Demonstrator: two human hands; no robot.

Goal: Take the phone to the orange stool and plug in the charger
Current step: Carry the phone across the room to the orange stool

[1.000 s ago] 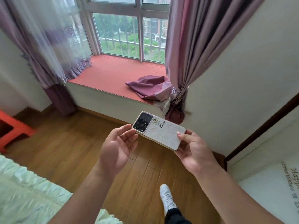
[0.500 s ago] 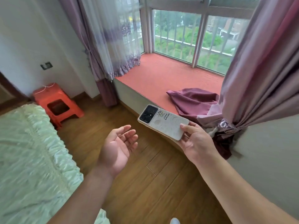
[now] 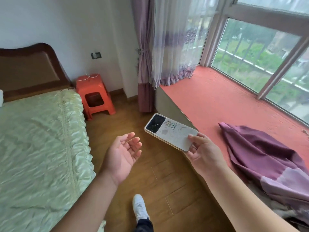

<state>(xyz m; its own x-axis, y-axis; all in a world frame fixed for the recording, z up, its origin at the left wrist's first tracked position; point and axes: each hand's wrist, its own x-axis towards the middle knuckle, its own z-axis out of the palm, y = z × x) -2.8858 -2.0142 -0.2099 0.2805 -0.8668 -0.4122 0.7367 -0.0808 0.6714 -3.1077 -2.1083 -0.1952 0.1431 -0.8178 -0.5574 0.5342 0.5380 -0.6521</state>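
White, gold-edged rectangular phone (image 3: 170,131), back up, is pinched at its near end by the right hand (image 3: 203,153). Left hand (image 3: 122,154) is spread, palm up, empty. Orange plastic stool (image 3: 95,96) stands well beyond the phone, a white cable (image 3: 87,77) on top.

— Stool (image 3: 93,91)?
— Orange, white cable (image 3: 87,77) on top, at ten o'clock.
— Phone (image 3: 171,132)?
— White, faint doodles, black camera block.
— Bedspread (image 3: 38,139)?
— Pale green, nine o'clock. Ledge (image 3: 217,101) coral, curtain (image 3: 260,154) purple.
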